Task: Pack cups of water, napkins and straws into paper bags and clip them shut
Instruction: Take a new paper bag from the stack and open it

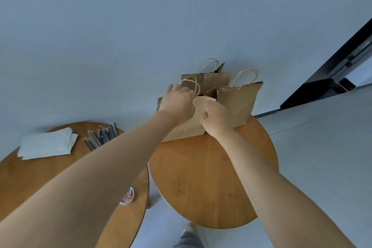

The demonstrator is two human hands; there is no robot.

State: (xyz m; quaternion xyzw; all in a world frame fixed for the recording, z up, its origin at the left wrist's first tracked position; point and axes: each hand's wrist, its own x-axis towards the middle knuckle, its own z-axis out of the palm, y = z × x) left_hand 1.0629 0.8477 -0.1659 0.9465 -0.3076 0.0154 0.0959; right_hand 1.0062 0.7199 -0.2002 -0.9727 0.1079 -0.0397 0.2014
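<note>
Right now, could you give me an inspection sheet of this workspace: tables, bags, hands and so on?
Surface: two round wooden tables, right table, left table.
Job's things: three paper bags on the right table; front bag at both hands, back bag and right bag each clipped; napkins, straws, dish of paper clips on the left table. No cups seen.
Clutter: nothing seen.
Grippers: left hand and right hand grip the front bag's top.
Cables: nothing seen.
Surroundings: grey floor, dark doorway.
</note>
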